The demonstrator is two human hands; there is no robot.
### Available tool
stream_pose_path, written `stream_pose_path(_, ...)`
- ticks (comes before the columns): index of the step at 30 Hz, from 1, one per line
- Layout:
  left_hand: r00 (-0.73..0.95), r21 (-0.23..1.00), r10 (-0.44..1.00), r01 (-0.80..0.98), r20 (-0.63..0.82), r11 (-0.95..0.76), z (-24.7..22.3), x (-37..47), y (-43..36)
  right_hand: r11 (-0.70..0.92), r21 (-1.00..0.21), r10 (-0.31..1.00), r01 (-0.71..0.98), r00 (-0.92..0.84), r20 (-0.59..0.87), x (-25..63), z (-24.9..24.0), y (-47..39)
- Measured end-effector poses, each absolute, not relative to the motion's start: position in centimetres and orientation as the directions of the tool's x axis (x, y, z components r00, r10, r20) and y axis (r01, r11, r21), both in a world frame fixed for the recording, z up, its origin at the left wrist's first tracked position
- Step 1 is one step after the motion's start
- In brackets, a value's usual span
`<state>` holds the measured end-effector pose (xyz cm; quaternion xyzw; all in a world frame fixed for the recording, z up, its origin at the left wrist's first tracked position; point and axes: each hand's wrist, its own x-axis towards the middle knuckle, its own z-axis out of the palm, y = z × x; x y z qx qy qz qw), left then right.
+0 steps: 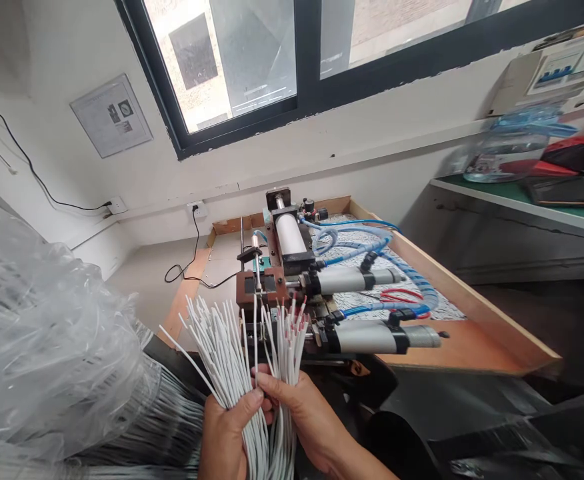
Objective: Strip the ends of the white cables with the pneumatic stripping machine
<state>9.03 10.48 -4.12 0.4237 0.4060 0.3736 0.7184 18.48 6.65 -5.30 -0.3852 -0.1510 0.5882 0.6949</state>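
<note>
My left hand (229, 433) is wrapped round a thick bundle of white cables (222, 353), their ends fanned upward. Beside it, my right hand (297, 407) holds a smaller bundle of white cables (285, 353), some with reddish tips. Between the two bundles, a single white cable (256, 333) stands upright at my right thumb and fingertips, its top end at the brown block (262, 285) of a machine. Silver air cylinders (357, 280) with black ends and blue hoses (382, 233) belong to this machine, just beyond my hands. The lower parts of both bundles run out of view.
The machine stands in a shallow wooden tray (497, 333) with raised edges. At the left are cable bundles (167, 413) under clear plastic (47, 333). A green-topped shelf (512, 193) at the right holds a clear plastic jar (507, 150) and a dark flat object (567, 191).
</note>
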Motion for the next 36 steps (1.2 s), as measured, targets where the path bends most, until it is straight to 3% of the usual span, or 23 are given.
stream_pose_path(6, 0.368, 0.921, 0.903, -0.222, -0.224, 0.319, -4.3, 8.8, 10.5, 0.086, -0.768, 0.901, -0.635, 0.378, -0.212, 18.2, -5.0, 6.1)
stream_pose_path(12, 0.284, 0.885, 0.891, -0.208, -0.353, 0.416, -4.3, 8.9, 10.8, 0.098, -0.813, 0.821, -0.574, 0.509, -0.261, 18.5, -5.2, 5.2)
stream_pose_path(21, 0.242, 0.895, 0.902, -0.188, -0.357, 0.405, -4.2, 9.0, 10.8, 0.063, -0.808, 0.845, -0.586, 0.462, -0.270, 18.8, -5.9, 5.8)
stream_pose_path(36, 0.244, 0.921, 0.919, -0.162, -0.310, 0.354, -4.8, 8.5, 10.6, 0.063, -0.910, 0.845, -0.411, 0.507, -0.170, 18.7, -6.5, 5.3)
